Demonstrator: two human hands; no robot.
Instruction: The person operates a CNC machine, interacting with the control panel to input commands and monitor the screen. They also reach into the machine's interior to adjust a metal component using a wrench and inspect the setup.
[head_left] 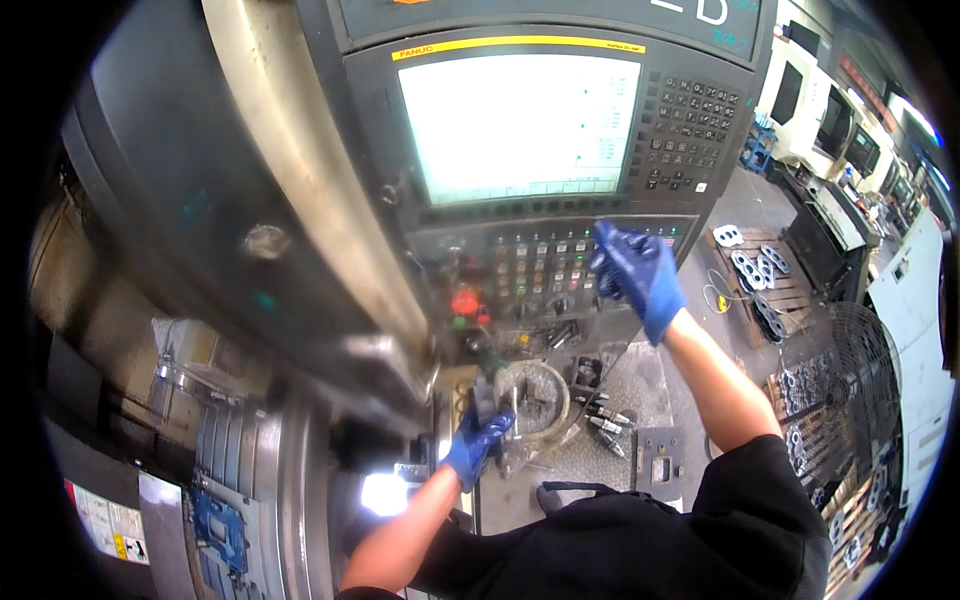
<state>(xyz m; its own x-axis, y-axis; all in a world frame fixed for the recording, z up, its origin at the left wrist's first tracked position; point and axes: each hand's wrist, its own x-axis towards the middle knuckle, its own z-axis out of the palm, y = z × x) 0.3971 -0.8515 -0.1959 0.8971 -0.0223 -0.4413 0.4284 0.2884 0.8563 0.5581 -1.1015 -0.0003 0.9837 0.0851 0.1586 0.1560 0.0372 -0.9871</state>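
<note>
My right hand (638,270), in a blue glove, is raised in front of the button panel (545,268) of a machine control. Its fingers are curled in, with nothing seen in them. Whether a fingertip touches a button cannot be made out. Lower and to the left, my gloved left hand (480,440) is closed around a dark oblong object (485,398), blurred and partly hidden by the fingers. Just right of that hand sits a round metal bowl-like part (557,378). Above the panel, a bright screen (520,125) is lit, with a keypad (690,130) beside it.
A red knob (465,301) sticks out at the panel's left. Metal tool holders (608,428) and a plate with a square hole (660,463) lie on the worktop. The machine door (260,200) stands left. At right are a fan (850,370) and pallets of metal parts (760,275).
</note>
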